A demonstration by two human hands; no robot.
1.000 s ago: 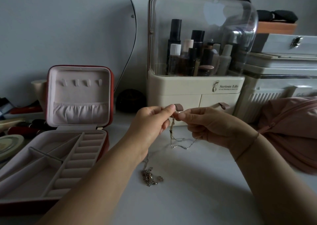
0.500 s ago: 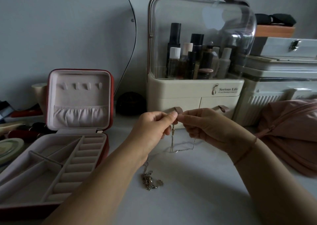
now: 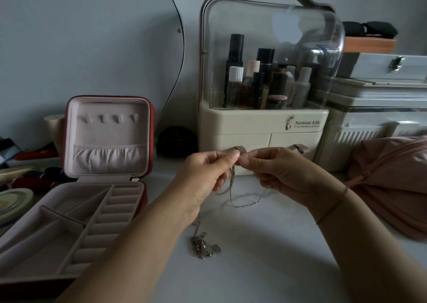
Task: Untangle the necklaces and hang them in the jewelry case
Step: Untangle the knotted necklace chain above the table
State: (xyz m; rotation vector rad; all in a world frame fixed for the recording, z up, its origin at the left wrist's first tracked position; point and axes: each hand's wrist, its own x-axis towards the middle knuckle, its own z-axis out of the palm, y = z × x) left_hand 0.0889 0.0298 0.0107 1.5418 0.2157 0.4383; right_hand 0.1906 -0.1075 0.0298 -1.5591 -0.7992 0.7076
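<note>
My left hand (image 3: 208, 172) and my right hand (image 3: 277, 171) meet fingertip to fingertip above the white tabletop, both pinching the top of a thin silver necklace (image 3: 245, 203) that hangs in a loop below them. A tangled clump of chain (image 3: 202, 247) lies on the table under my left forearm, joined to the held chain by a fine strand. The red jewelry case (image 3: 147, 187) stands open at the left, its pink lid upright with small hooks (image 3: 108, 119) and a gathered pocket; nothing hangs on the hooks.
A cream cosmetics organiser (image 3: 263, 127) with a clear dome and bottles stands right behind my hands. White storage boxes (image 3: 374, 117) are stacked at the right, a pink pouch (image 3: 392, 180) lies at the right edge, and small clutter (image 3: 23, 175) sits at the far left.
Both hands have kept pinching the chain at the same spot, fingers shifting slightly. The hanging loop has swung a little. The view has tilted slightly downward.
</note>
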